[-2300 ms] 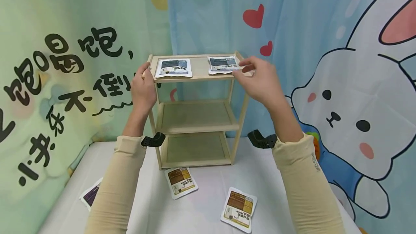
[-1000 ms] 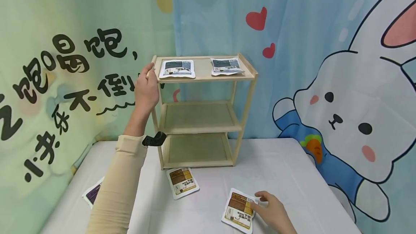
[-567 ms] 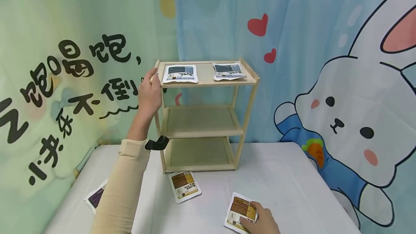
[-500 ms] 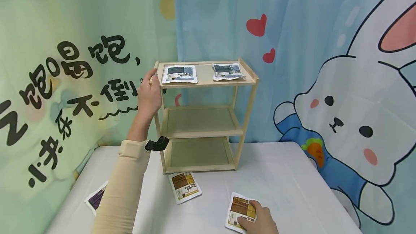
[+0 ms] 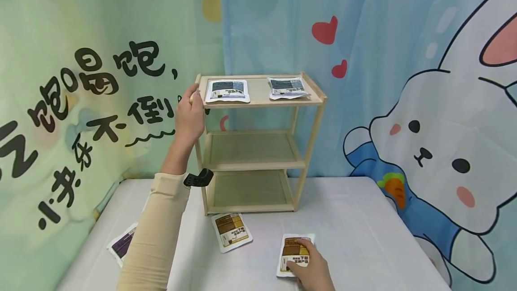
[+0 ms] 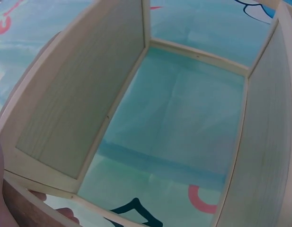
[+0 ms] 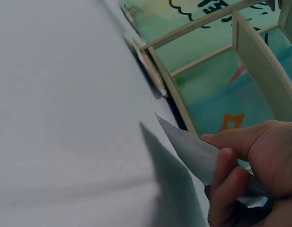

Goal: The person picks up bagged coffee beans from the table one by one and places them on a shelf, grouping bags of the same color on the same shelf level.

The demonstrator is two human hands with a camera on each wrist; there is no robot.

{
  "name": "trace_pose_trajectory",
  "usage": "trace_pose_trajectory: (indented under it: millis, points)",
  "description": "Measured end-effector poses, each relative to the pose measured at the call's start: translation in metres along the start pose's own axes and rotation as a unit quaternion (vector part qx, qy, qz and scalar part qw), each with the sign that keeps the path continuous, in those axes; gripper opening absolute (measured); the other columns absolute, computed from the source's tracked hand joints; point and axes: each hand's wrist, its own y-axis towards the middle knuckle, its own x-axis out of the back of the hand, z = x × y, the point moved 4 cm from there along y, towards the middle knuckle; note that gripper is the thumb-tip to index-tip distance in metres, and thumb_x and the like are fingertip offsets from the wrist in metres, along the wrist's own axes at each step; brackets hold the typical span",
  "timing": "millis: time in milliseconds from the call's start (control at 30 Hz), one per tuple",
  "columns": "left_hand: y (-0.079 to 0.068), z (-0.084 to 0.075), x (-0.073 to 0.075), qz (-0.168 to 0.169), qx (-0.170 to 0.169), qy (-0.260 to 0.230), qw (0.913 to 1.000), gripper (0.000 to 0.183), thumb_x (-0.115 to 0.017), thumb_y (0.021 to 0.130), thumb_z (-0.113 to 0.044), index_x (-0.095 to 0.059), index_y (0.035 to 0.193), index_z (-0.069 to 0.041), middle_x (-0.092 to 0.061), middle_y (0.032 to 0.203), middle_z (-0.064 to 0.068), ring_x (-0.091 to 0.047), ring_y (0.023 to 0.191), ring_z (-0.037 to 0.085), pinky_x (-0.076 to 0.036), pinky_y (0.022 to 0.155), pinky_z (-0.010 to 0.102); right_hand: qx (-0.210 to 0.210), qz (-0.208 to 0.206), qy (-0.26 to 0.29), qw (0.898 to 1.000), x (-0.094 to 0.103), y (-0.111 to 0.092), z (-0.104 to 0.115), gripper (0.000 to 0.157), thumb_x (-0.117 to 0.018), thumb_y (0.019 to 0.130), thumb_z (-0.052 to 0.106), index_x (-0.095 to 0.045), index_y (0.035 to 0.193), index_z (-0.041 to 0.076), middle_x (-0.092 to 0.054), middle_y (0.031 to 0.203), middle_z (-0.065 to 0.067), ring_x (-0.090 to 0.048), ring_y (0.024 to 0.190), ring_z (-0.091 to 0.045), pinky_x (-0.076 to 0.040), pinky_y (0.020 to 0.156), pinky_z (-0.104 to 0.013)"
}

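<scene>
My left hand (image 5: 189, 118) grips the upper left corner of a three-tier light wooden shelf rack (image 5: 256, 166); in the left wrist view its fingertips (image 6: 66, 212) show below a wooden rail. Near the front of the table, my right hand (image 5: 314, 269) pinches a brown-and-white flat packet (image 5: 291, 248) between thumb and fingers. In the right wrist view that packet (image 7: 190, 149) is tilted, raised off the white cloth, with its shadow beneath. Two blue-and-white packets lie on the top shelf, one at left (image 5: 228, 90) and one at right (image 5: 287, 89).
Another brown-and-white packet (image 5: 232, 231) lies before the rack's front left foot. A purple-and-white packet (image 5: 122, 244) is partly hidden behind the left sleeve (image 5: 157, 232). Printed curtains (image 5: 266, 21) hang behind the white-covered table (image 5: 355, 219).
My right hand has left the right packet on the top shelf, come down to the table, and taken hold of the brown-and-white packet, now turned straighter and lifted. The left hand keeps its grip.
</scene>
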Motion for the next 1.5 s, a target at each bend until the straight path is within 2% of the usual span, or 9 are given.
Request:
trace_pose_trajectory:
  millis: [167, 300, 533, 667, 833, 1067, 1200, 1333, 1500]
  points:
    - [-0.002, 0.0, -0.002, 0.001, -0.009, -0.005, 0.9999, 0.049, -0.03, 0.103, -0.032, -0.046, 0.144, -0.011, -0.049, 0.142, 0.013, -0.049, 0.113, 0.025, -0.04, 0.091, 0.043, 0.015, -0.015, 0.064, 0.998, 0.007, -0.002, 0.024, 0.062, -0.083, 0.074, 0.013, -0.056, 0.129, 0.005, -0.056, 0.119, -0.026, -0.056, 0.063, -0.021, -0.046, 0.046, -0.032]
    - [-0.002, 0.0, -0.001, -0.002, -0.012, -0.004, 0.9999, 0.049, -0.03, 0.103, -0.032, -0.047, 0.144, -0.01, -0.049, 0.142, 0.014, -0.049, 0.112, 0.024, -0.04, 0.089, 0.042, 0.039, -0.011, 0.104, 0.994, 0.014, -0.003, 0.054, 0.052, -0.081, 0.075, 0.008, -0.059, 0.123, 0.009, -0.058, 0.113, -0.02, -0.052, 0.057, -0.018, -0.045, 0.044, -0.03]
    - [-0.001, -0.001, 0.001, 0.0, -0.013, -0.004, 0.9999, 0.049, -0.03, 0.104, -0.032, -0.045, 0.145, -0.01, -0.049, 0.142, 0.014, -0.049, 0.103, 0.027, -0.038, 0.076, 0.037, 0.117, -0.022, 0.105, 0.987, 0.033, 0.006, 0.112, 0.051, -0.081, 0.075, 0.008, -0.062, 0.122, 0.011, -0.058, 0.122, -0.017, -0.055, 0.082, -0.022, -0.047, 0.061, -0.031]
    - [-0.001, 0.001, 0.002, 0.002, -0.004, 0.001, 1.0, 0.05, -0.029, 0.104, -0.034, -0.045, 0.146, -0.012, -0.047, 0.144, 0.012, -0.048, 0.11, 0.026, -0.039, 0.085, 0.04, 0.16, -0.019, 0.112, 0.98, 0.037, 0.011, 0.141, 0.05, -0.081, 0.077, 0.008, -0.062, 0.123, 0.013, -0.06, 0.121, -0.014, -0.056, 0.083, -0.023, -0.046, 0.066, -0.033]
    - [-0.001, 0.001, 0.002, 0.007, -0.004, 0.006, 0.9999, 0.051, -0.029, 0.103, -0.035, -0.044, 0.146, -0.013, -0.046, 0.145, 0.011, -0.047, 0.115, 0.024, -0.039, 0.091, 0.043, 0.19, -0.006, 0.117, 0.975, 0.038, 0.023, 0.174, 0.048, -0.076, 0.082, 0.009, -0.06, 0.127, 0.014, -0.058, 0.125, -0.01, -0.057, 0.098, -0.025, -0.047, 0.076, -0.038]
    - [0.001, 0.0, 0.004, 0.024, -0.01, 0.021, 0.9994, 0.052, -0.027, 0.103, -0.037, -0.044, 0.147, -0.014, -0.05, 0.138, 0.014, -0.048, 0.088, 0.029, -0.037, 0.071, 0.038, 0.213, 0.016, 0.106, 0.971, 0.034, 0.048, 0.22, 0.047, -0.072, 0.086, 0.015, -0.057, 0.131, 0.015, -0.055, 0.131, -0.008, -0.054, 0.11, -0.027, -0.045, 0.086, -0.045]
    - [0.002, 0.001, 0.007, 0.04, -0.007, 0.033, 0.9986, 0.052, -0.028, 0.102, -0.038, -0.043, 0.147, -0.016, -0.05, 0.137, 0.015, -0.047, 0.088, 0.029, -0.037, 0.073, 0.039, 0.225, 0.035, 0.104, 0.968, 0.029, 0.063, 0.244, 0.046, -0.071, 0.088, 0.017, -0.056, 0.132, 0.015, -0.052, 0.136, -0.007, -0.049, 0.121, -0.027, -0.042, 0.093, -0.047]
    - [0.002, 0.001, 0.008, 0.052, -0.012, 0.038, 0.9978, 0.052, -0.029, 0.103, -0.038, -0.042, 0.148, -0.016, -0.051, 0.133, 0.018, -0.044, 0.076, 0.03, -0.037, 0.069, 0.04, 0.226, 0.05, 0.102, 0.968, 0.023, 0.076, 0.267, 0.045, -0.069, 0.09, 0.019, -0.055, 0.134, 0.015, -0.047, 0.141, -0.006, -0.039, 0.132, -0.027, -0.035, 0.102, -0.048]
    - [0.004, 0.001, 0.009, 0.052, -0.016, 0.042, 0.9977, 0.051, -0.029, 0.103, -0.036, -0.042, 0.148, -0.016, -0.052, 0.131, 0.018, -0.042, 0.074, 0.028, -0.037, 0.071, 0.04, 0.226, 0.064, 0.105, 0.966, 0.016, 0.092, 0.291, 0.047, -0.068, 0.09, 0.019, -0.055, 0.135, 0.014, -0.047, 0.141, -0.008, -0.041, 0.129, -0.027, -0.038, 0.1, -0.045]
